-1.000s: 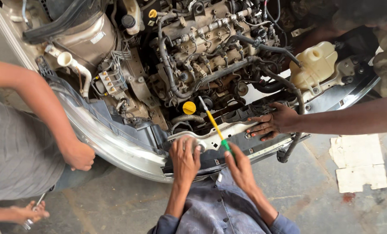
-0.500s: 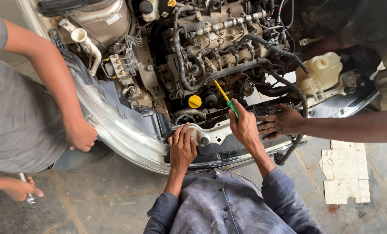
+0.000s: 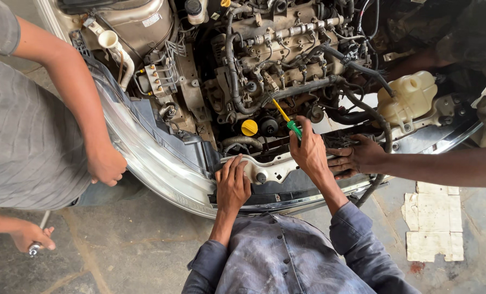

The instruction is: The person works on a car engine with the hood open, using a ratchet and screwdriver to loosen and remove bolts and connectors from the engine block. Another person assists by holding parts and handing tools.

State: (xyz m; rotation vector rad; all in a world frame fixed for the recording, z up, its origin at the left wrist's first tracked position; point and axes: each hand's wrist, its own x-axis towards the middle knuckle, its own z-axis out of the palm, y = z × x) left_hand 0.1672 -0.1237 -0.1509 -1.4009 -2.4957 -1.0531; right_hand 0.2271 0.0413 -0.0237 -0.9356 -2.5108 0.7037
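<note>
Since the earlier frame the right hand point(image 3: 309, 152) has climbed from the bumper edge into the engine bay, carrying the screwdriver point(image 3: 286, 120) with it. Its fingers are wrapped tight around the green handle, the yellow shaft angling up toward the engine point(image 3: 286, 49). The left hand point(image 3: 232, 182) lies flat, fingers spread, on the front crossmember point(image 3: 270, 169).

Soft even daylight, sharp focus, glare on chrome bumper point(image 3: 145, 158), upper right corner perhaps underexposed
</note>
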